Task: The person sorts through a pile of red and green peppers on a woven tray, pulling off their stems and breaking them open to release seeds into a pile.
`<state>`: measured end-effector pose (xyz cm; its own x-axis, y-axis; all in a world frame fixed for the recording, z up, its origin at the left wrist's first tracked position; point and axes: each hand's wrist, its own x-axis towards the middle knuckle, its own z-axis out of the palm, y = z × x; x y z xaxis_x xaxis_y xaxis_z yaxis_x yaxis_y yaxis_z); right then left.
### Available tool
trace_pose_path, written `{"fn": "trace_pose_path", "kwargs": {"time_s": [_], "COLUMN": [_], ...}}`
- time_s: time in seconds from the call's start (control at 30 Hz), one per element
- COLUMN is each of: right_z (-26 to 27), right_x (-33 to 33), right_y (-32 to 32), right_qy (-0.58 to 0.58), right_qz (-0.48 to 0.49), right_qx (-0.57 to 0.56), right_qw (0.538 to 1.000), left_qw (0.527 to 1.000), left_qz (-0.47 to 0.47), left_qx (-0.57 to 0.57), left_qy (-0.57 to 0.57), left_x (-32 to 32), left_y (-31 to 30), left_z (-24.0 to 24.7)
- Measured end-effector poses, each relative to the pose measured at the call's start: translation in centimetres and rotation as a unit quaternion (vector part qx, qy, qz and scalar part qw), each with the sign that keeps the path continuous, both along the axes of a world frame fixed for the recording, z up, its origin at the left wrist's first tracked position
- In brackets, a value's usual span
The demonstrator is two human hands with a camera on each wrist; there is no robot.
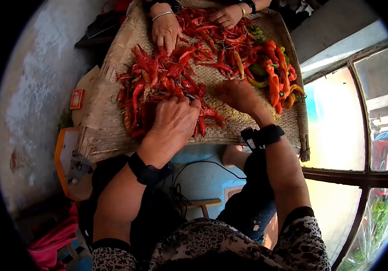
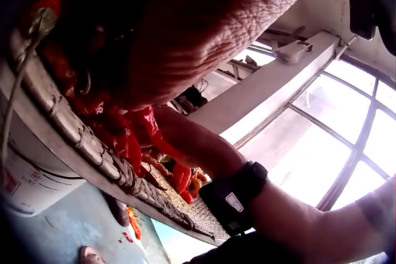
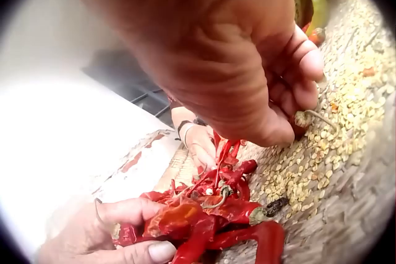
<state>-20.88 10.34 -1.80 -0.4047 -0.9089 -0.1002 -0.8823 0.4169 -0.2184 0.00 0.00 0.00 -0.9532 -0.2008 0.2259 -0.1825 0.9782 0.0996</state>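
In the head view my left hand point(image 1: 176, 118) is over the heap of wrinkled red chili peppers point(image 1: 151, 74). The right wrist view shows its thumb and finger gripping a red chili pepper point(image 3: 179, 219). My right hand point(image 1: 241, 97), blurred in the head view, is low over pale seeds point(image 1: 234, 112) scattered on a woven tray point(image 1: 101, 106). Its fingers curl in toward the thumb in the right wrist view. A chili stem point(image 3: 304, 118) with a bit of dark red sticks out at those fingertips; the rest is hidden by the hand.
Across the tray, another person's hands point(image 1: 166, 32) are among the peppers. Fresh red and green peppers point(image 1: 277, 74) lie at the tray's right side. A window point(image 1: 338, 122) stands to the right. A matchbox point(image 1: 77, 99) is left of the tray, and a cable point(image 1: 176, 185) lies below.
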Motion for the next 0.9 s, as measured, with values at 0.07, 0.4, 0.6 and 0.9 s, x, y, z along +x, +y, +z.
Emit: {"fn": "trace_pose_path", "kwargs": {"time_s": [0.07, 0.4, 0.6, 0.9], "right_z": [1.6, 0.7, -1.1, 3.3], "right_x": [-0.8, 0.9, 2.9, -0.1], "right_y": [0.7, -1.9, -2.9, -0.2], "right_qy": [-0.138, -0.059, -0.017, -0.349], "right_qz": [-0.004, 0.060, 0.127, -0.098], "right_qx": [-0.084, -0.235, -0.175, -0.249], "right_qw": [0.987, 0.968, 0.976, 0.898], "left_qw": [1.000, 0.999, 1.000, 0.999], "left_qz": [-0.015, -0.024, -0.013, -0.020], "left_qx": [-0.006, -0.025, 0.000, 0.004], "left_qy": [0.027, 0.008, 0.005, 0.026], "left_x": [-0.1, 0.4, 0.4, 0.5], "left_y": [0.2, 0.0, -0.2, -0.2], "left_z": [0.1, 0.4, 0.1, 0.1]}}
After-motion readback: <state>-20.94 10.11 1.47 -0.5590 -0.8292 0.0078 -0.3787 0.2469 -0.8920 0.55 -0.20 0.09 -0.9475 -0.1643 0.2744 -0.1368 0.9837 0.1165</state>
